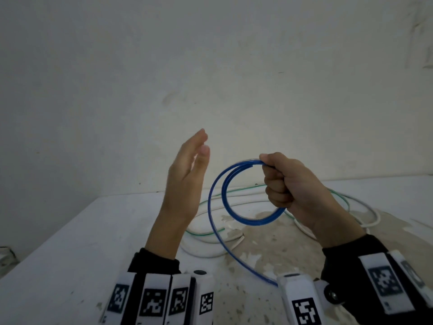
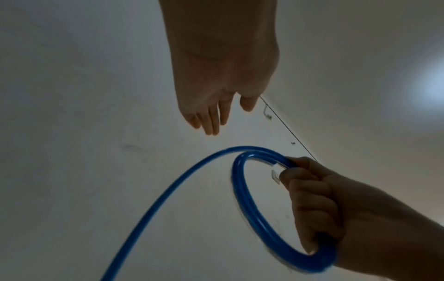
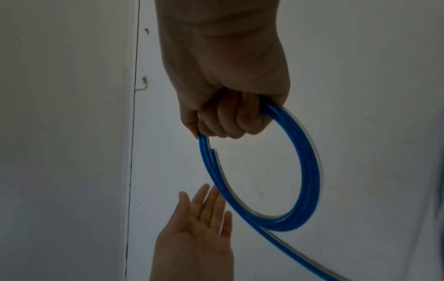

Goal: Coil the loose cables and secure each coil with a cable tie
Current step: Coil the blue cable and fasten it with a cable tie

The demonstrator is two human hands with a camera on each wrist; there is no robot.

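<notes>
My right hand (image 1: 281,181) is raised above the table and grips a blue cable (image 1: 225,202) wound into a small coil of about two loops, fingers curled round it (image 3: 228,117). The cable's loose tail (image 1: 234,252) runs down from the coil toward my body. In the left wrist view the coil (image 2: 247,205) hangs from the right fist (image 2: 312,199). My left hand (image 1: 187,177) is held up to the left of the coil, fingers straight, palm facing it, holding nothing (image 3: 199,228). A white cable (image 1: 206,252) and a thin green cable (image 1: 206,234) lie loose on the table.
The white table (image 1: 70,254) has worn, stained patches near its middle (image 1: 269,242). A plain wall (image 1: 210,66) rises behind it. The white cable loops out to the right behind my right wrist (image 1: 372,216).
</notes>
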